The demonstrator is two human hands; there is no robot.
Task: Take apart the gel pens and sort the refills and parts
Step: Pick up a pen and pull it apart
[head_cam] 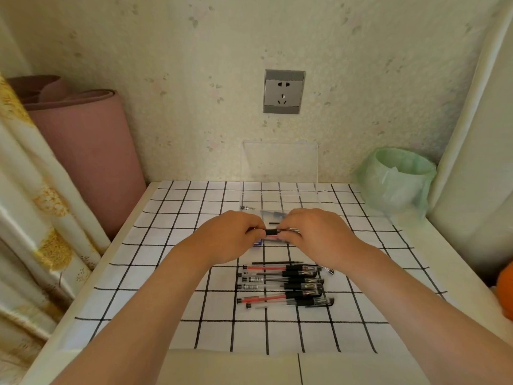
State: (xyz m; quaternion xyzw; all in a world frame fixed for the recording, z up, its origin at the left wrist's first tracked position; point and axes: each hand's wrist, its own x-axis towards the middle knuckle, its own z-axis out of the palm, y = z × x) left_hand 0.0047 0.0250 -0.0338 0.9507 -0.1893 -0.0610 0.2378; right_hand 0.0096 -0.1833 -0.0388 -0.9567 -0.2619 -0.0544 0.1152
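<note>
Pinching a clear gel pen with a black rubber grip (pixel 271 232) at either end, the left hand (pixel 230 234) and right hand (pixel 313 232) hold it level above the white black-checked cloth (pixel 166 245), seemingly just in front of the clear plastic box (pixel 280 173); other black and red gel pens (pixel 286 284) lie nearer.

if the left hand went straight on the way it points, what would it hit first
Probably the right hand: the left hand points right along the pen both grip, and the right hand holds its other end. Depth is unclear; the clear box lies beyond.
</note>
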